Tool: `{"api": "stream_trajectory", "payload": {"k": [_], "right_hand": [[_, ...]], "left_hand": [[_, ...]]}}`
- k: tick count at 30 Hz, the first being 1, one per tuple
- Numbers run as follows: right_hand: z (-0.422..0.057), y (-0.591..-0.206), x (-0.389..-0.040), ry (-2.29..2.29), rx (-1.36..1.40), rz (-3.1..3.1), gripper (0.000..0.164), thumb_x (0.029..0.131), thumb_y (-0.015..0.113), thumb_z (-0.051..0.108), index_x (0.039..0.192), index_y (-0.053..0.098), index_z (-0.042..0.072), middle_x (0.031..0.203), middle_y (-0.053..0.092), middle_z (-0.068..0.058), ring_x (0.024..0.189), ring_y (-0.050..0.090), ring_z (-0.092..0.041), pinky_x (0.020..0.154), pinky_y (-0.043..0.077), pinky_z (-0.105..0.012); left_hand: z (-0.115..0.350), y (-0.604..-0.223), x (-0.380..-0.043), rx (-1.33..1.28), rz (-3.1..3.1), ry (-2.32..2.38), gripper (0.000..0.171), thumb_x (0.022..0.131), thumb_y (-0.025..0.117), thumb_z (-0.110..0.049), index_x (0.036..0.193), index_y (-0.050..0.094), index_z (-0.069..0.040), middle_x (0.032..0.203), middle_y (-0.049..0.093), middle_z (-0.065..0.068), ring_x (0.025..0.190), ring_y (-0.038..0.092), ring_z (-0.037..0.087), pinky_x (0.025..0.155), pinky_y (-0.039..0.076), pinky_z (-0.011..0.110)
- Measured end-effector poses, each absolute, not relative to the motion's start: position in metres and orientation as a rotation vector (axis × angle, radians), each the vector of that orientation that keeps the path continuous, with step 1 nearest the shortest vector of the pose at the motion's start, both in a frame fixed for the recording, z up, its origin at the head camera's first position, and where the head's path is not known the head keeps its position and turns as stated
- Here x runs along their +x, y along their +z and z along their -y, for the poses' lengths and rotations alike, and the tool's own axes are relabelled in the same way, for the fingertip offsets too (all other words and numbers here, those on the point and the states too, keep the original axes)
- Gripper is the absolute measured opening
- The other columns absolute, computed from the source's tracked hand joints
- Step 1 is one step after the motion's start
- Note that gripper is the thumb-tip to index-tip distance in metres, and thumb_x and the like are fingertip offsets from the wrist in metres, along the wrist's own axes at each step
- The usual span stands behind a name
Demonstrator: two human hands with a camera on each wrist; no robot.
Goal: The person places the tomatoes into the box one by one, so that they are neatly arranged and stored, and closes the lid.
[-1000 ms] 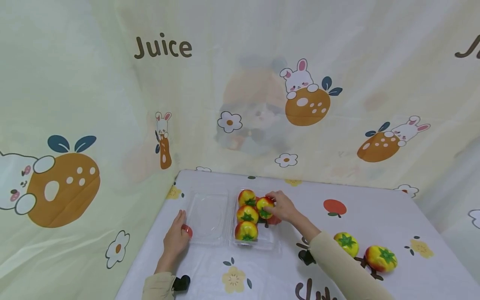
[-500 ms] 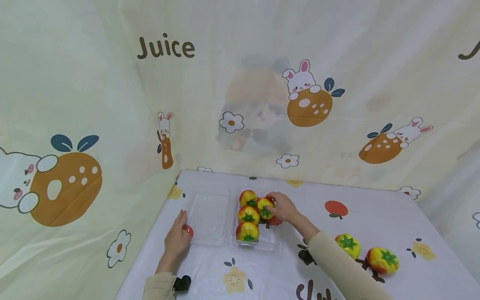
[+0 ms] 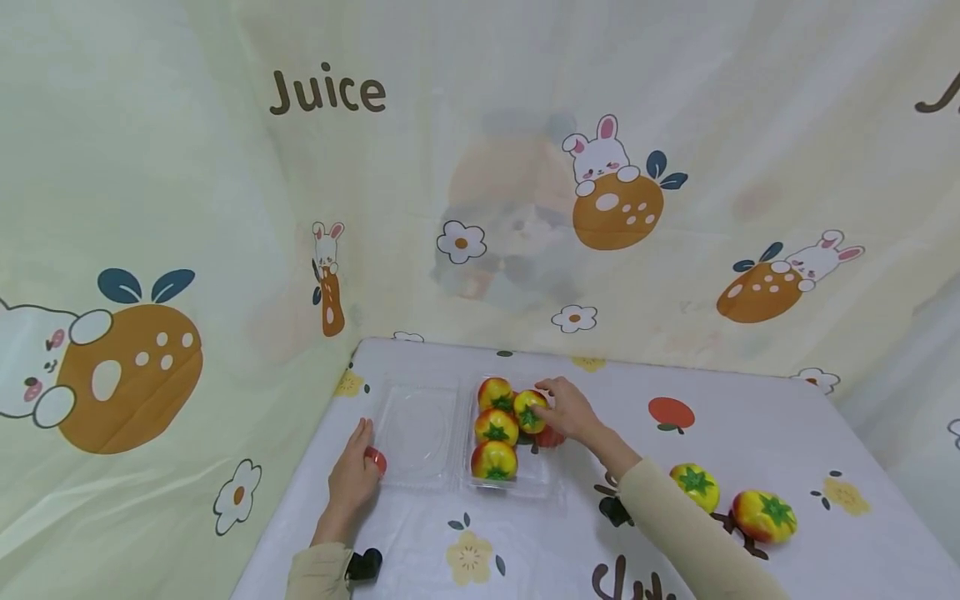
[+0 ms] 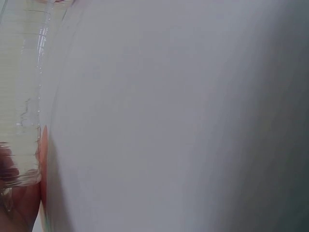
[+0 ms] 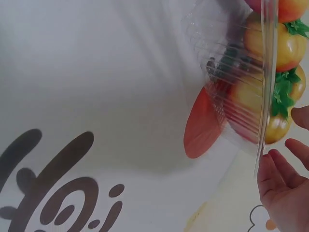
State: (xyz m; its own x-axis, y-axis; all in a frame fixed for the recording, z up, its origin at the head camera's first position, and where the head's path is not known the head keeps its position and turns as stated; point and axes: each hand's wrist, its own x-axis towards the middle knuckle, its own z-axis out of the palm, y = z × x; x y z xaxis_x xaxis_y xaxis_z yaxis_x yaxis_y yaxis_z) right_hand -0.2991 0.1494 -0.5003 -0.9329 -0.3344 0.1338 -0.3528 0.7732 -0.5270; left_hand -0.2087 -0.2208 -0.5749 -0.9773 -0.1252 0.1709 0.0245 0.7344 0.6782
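Observation:
A clear plastic clamshell box point(image 3: 534, 483) lies unfolded, its lid point(image 3: 420, 433) to the left. Its tray holds several red-and-yellow toy persimmons point(image 3: 496, 427) with green leafy tops, three in the left column. My right hand point(image 3: 573, 412) is at the tray's far right, thumb beside the upper-right persimmon point(image 3: 529, 411). In the right wrist view, the fingertips point(image 5: 275, 162) are spread at the tray rim, apart from the fruit. My left hand point(image 3: 354, 475) rests along the lid's left edge with straight fingers; the left wrist view shows part of it through the plastic point(image 4: 29, 116).
Two more toy persimmons, one yellow-green point(image 3: 695, 487) and one redder point(image 3: 763, 516), lie to the right near my right sleeve. The printed white cloth point(image 3: 570, 533) covers the table, and patterned curtains point(image 3: 420, 167) hang close behind and to the left.
My right hand has shifted slightly right and its fingers have loosened from the upper-right persimmon, which stays in the tray. My left hand has stayed by the lid.

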Motion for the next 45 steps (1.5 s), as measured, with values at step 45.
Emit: {"api": "stream_trajectory", "payload": {"k": [45], "right_hand": [[-0.380,-0.494,-0.212,1.235,0.430,3.339,0.043,0.093,0.064,0.017,0.129,0.058,-0.005,0.121,0.058,-0.030,0.104,0.059,-0.036,0.079,0.058,-0.044]], "left_hand": [[0.220,-0.575,-0.209,0.042,2.710,-1.060,0.061,0.086,0.039,0.003,0.147,0.038,0.006,0.154,0.034,0.023,0.140,0.034,0.041,0.108,0.034,0.058]]}}
